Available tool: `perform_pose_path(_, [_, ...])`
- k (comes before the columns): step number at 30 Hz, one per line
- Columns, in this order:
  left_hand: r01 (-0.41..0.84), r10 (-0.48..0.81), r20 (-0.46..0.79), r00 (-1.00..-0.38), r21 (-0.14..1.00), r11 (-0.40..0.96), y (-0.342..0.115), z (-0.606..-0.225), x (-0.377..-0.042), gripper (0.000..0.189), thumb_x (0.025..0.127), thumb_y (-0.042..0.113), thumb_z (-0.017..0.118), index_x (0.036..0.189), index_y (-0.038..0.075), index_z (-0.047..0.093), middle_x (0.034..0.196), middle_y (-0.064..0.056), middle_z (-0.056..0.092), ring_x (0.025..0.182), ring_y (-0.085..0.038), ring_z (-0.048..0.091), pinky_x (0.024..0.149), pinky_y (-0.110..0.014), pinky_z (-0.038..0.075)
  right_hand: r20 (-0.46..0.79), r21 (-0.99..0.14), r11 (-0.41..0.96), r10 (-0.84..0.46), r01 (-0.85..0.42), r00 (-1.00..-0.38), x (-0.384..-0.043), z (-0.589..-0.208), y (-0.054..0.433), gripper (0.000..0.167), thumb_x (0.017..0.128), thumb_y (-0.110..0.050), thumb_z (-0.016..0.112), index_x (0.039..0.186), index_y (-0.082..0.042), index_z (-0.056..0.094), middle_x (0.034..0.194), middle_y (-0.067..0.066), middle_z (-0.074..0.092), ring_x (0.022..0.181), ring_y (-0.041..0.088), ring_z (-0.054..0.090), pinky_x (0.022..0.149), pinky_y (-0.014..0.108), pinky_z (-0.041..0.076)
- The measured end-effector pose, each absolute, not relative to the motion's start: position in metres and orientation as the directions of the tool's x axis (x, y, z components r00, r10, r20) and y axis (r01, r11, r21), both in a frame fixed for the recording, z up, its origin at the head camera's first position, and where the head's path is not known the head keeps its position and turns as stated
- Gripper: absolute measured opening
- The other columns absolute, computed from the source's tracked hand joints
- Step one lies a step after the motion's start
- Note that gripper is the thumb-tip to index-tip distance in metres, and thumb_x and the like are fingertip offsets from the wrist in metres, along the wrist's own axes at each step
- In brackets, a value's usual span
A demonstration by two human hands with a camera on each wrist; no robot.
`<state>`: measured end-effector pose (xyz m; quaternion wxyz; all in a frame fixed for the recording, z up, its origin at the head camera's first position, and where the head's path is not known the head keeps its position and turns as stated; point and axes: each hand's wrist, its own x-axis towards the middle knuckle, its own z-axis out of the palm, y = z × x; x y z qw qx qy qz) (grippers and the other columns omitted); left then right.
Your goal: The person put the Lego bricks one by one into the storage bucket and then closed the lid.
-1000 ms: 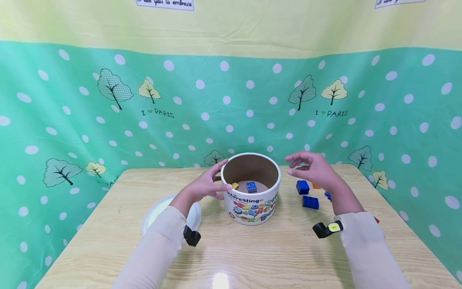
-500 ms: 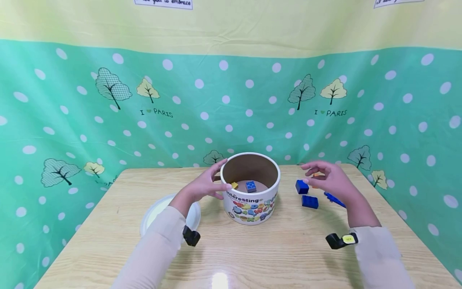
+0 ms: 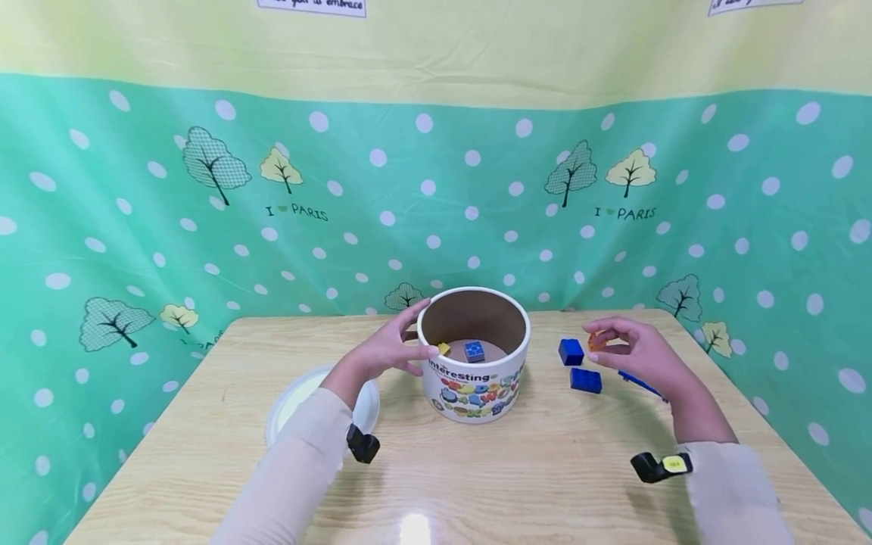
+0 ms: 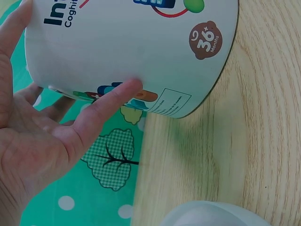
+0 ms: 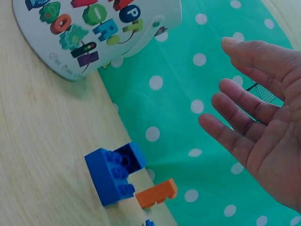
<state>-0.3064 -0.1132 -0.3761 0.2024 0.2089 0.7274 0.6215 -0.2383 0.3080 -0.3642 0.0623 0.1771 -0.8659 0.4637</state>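
Because the right hand (image 3: 636, 352) hangs in front of the orange block (image 3: 596, 342), the head view shows only part of it; the right wrist view has it near a squarish blue brick (image 3: 571, 352) and a longer blue brick (image 3: 586, 381), the loosely spread fingers apart from it and holding nothing. The left hand (image 3: 388, 350) lies against the white bucket (image 3: 470, 397), thumb straight along the outer wall, other fingers partly hidden round its side; how firmly they press is hard to tell. Inside, the near rim cuts off some of a yellow piece (image 3: 444, 350) beside a blue block (image 3: 474, 351). The left sleeve (image 3: 300, 454) covers much of the white lid (image 3: 291, 403), and a thin blue piece (image 3: 643, 384) is partly lost behind the right wrist. Pale wood grain runs over the table (image 3: 477, 484), glare spotting its near part; behind hangs a cloth (image 3: 422, 204), dotted green with printed trees below, yellow above, its lettered labels (image 3: 312, 6) cropped by the frame's top
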Motion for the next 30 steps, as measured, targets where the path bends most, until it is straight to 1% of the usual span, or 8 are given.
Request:
perform_pose_path(5, [0.056, 0.557, -0.034, -0.830, 0.988, 0.144, -0.113, -0.376, -0.308, 0.100, 0.080, 0.024, 0.082, 0.156, 0.030, 0.018, 0.159, -0.015, 0.020, 0.141, -0.043, 0.024, 0.079, -0.054, 0.056, 0.243, -0.787, 0.515, -0.247, -0.339, -0.938, -0.238, -0.371, 0.316, 0.045, 0.089, -0.018, 0.073, 0.129, -0.004, 0.058, 0.119, 0.015, 0.058, 0.101, 0.018, 0.061, 0.081, 0.021, 0.055])
perform_pose_path(10, [0.053, 0.554, -0.037, -0.832, 0.988, 0.145, -0.114, -0.376, -0.308, 0.100, 0.080, 0.024, 0.082, 0.156, 0.030, 0.018, 0.159, -0.014, 0.020, 0.141, -0.042, 0.024, 0.079, -0.053, 0.057, 0.213, -0.795, 0.527, -0.221, -0.300, -0.952, -0.237, -0.383, 0.324, 0.045, 0.089, -0.020, 0.073, 0.128, -0.003, 0.058, 0.122, 0.016, 0.058, 0.104, 0.020, 0.060, 0.081, 0.022, 0.054])
perform_pose_path(14, [0.055, 0.554, -0.037, -0.832, 0.987, 0.149, -0.114, -0.376, -0.307, 0.099, 0.080, 0.025, 0.082, 0.156, 0.030, 0.018, 0.159, -0.014, 0.020, 0.141, -0.043, 0.024, 0.079, -0.053, 0.057, 0.196, -0.808, 0.518, -0.216, -0.282, -0.957, -0.235, -0.393, 0.330, 0.048, 0.089, -0.021, 0.073, 0.129, -0.001, 0.057, 0.124, 0.022, 0.057, 0.103, 0.011, 0.058, 0.081, 0.021, 0.054])
perform_pose_path(16, [0.054, 0.552, -0.039, -0.833, 0.987, 0.151, -0.114, -0.376, -0.307, 0.099, 0.080, 0.025, 0.082, 0.156, 0.031, 0.018, 0.158, -0.015, 0.021, 0.141, -0.043, 0.025, 0.079, -0.053, 0.057, 0.188, -0.815, 0.513, -0.208, -0.271, -0.960, -0.235, -0.398, 0.332, 0.050, 0.088, -0.021, 0.074, 0.130, 0.000, 0.056, 0.124, 0.023, 0.057, 0.103, 0.010, 0.058, 0.081, 0.021, 0.054])
perform_pose_path(18, [0.053, 0.552, -0.040, -0.833, 0.987, 0.152, -0.115, -0.376, -0.307, 0.099, 0.080, 0.025, 0.082, 0.156, 0.031, 0.018, 0.158, -0.015, 0.021, 0.140, -0.044, 0.025, 0.079, -0.053, 0.057, 0.180, -0.817, 0.514, -0.201, -0.260, -0.963, -0.236, -0.402, 0.334, 0.051, 0.088, -0.020, 0.074, 0.131, 0.001, 0.055, 0.124, 0.022, 0.057, 0.106, 0.016, 0.059, 0.081, 0.020, 0.054])
perform_pose_path(23, [0.054, 0.556, -0.033, -0.831, 0.989, 0.140, -0.115, -0.375, -0.307, 0.098, 0.081, 0.024, 0.081, 0.156, 0.031, 0.018, 0.159, -0.015, 0.020, 0.140, -0.044, 0.025, 0.079, -0.053, 0.057, 0.147, -0.824, 0.520, -0.188, -0.225, -0.971, -0.238, -0.412, 0.335, 0.054, 0.089, -0.018, 0.074, 0.135, 0.001, 0.052, 0.129, 0.024, 0.052, 0.114, 0.041, 0.052, 0.082, 0.019, 0.052])
perform_pose_path(26, [0.054, 0.561, -0.031, -0.827, 0.989, 0.136, -0.114, -0.376, -0.308, 0.097, 0.081, 0.025, 0.081, 0.156, 0.030, 0.018, 0.159, -0.015, 0.019, 0.140, -0.045, 0.025, 0.079, -0.053, 0.057, 0.137, -0.831, 0.512, -0.193, -0.219, -0.972, -0.239, -0.419, 0.337, 0.058, 0.088, -0.019, 0.075, 0.137, 0.000, 0.051, 0.134, 0.025, 0.049, 0.117, 0.044, 0.050, 0.083, 0.017, 0.050])
perform_pose_path(30, [0.054, 0.558, -0.034, -0.829, 0.989, 0.140, -0.114, -0.376, -0.308, 0.097, 0.082, 0.023, 0.080, 0.156, 0.030, 0.018, 0.158, -0.016, 0.020, 0.139, -0.046, 0.026, 0.078, -0.053, 0.057, 0.134, -0.826, 0.519, -0.196, -0.218, -0.971, -0.241, -0.427, 0.340, 0.062, 0.086, -0.022, 0.076, 0.138, -0.001, 0.050, 0.135, 0.025, 0.048, 0.118, 0.044, 0.051, 0.083, 0.016, 0.049])
